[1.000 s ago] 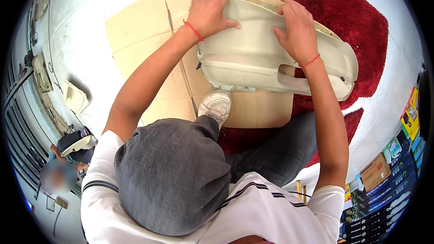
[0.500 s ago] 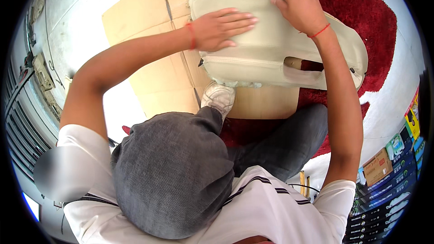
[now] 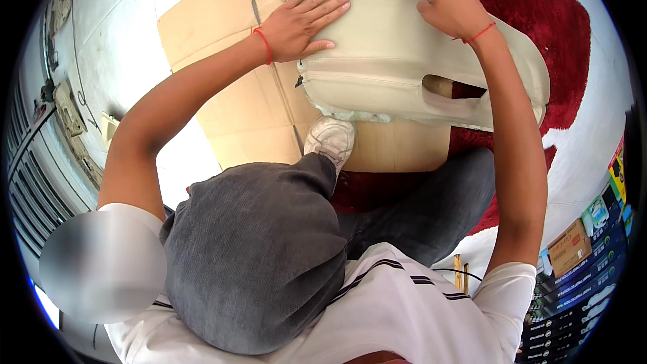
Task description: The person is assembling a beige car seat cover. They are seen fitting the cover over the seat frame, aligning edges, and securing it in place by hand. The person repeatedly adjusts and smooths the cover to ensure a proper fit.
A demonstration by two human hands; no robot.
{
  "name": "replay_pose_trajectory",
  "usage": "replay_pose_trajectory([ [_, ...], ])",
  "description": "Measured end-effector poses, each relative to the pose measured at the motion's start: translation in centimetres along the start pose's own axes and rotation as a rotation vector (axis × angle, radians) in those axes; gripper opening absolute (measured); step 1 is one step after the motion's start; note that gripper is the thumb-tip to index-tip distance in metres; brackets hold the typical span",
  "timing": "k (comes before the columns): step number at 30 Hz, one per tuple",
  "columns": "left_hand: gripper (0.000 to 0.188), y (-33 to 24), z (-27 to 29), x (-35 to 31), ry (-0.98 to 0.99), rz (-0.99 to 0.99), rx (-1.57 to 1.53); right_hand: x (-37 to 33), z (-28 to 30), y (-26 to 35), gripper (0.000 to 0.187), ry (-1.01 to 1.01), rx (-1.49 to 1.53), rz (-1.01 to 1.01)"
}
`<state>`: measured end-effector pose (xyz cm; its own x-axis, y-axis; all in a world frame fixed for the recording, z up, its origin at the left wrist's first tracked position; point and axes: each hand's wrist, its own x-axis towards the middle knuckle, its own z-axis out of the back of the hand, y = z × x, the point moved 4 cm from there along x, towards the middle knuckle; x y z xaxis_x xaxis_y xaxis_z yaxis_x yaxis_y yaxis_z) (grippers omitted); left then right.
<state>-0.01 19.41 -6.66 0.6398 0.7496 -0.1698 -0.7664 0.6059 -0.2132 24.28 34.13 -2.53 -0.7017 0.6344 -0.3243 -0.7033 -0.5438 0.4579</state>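
Observation:
A beige leather-covered panel [image 3: 367,84], shaped like a car door trim with an oblong handle opening, lies in front of me. On its far left part rests my left hand [image 3: 303,25], palm down, flat, with the fingers a little spread. My right hand [image 3: 453,5] is at the far edge, fingers curled over it and thumb on the leather side. What its fingertips touch beyond the edge is hidden. Ragged pale material shows along the near left edge of the panel, by my shoe [image 3: 330,138].
Flattened cardboard [image 3: 222,47] lies under the panel, with a red shaggy rug [image 3: 566,61] to the right. Long boxes [image 3: 579,283] are stacked at lower right beneath a small brown carton [image 3: 569,248]. A dark slatted grille [image 3: 40,195] stands at far left.
My left hand has slid left and slightly away across the leather, still flat. My right hand stays at the far edge, and the panel sits slightly higher in view.

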Motion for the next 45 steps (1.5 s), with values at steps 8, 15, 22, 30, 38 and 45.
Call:
replay_pose_trajectory([
  [8, 0.065, -8.5, -1.2, 13.3, -0.109, -0.215, -0.082, 1.4, 0.0, 0.7, 0.034, -0.061, 0.021, -0.079],
  [15, 0.061, -3.4, 0.6, 6.7, 0.014, -0.17, -0.025, -16.5, 8.7, -16.6, 0.037, -0.503, 0.352, -0.491],
  [22, 0.063, -11.1, 0.0, 18.5, -0.124, -0.291, -0.129, -21.8, 5.1, -21.0, 0.059, -0.418, 0.646, -0.722],
  [30, 0.065, -18.6, 0.8, 27.8, -0.252, -0.298, -0.148, -21.5, 4.4, -23.3, 0.054, -0.317, 0.437, -0.734],
  [38, 0.064, -16.3, 0.8, 22.1, -0.177, -0.087, -0.073, -22.2, 1.1, -19.6, 0.046, -0.874, 0.407, -0.629],
  [45, 0.059, -20.7, 0.4, 31.3, -0.298, -0.236, -0.099, -21.2, 0.5, -22.0, 0.047, -0.775, 0.215, -0.514],
])
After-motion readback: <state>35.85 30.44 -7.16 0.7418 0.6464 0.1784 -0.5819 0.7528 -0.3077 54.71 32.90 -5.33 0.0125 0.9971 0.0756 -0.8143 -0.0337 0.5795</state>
